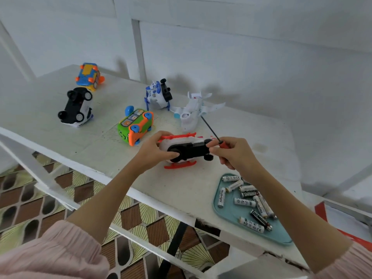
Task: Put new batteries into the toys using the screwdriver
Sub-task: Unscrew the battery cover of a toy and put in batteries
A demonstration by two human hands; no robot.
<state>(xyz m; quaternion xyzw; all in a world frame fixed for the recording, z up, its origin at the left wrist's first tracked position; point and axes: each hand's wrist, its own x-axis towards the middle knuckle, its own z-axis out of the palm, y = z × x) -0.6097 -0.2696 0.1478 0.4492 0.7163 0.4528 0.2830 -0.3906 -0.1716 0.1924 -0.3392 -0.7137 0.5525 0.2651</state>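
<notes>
A white toy helicopter with red skids lies on its side near the table's front, its black underside facing me. My left hand grips its left end, thumb on the black base. My right hand holds a screwdriver with a red handle; its dark shaft points up and away toward the white toy plane. The right fingertips touch the helicopter's right end. A teal tray at the front right carries several loose batteries.
Four more toys lie overturned farther back: a green-orange bus, a black-white car, a blue-orange car and a blue-white vehicle. The white table ends close in front of me; a wall stands behind it.
</notes>
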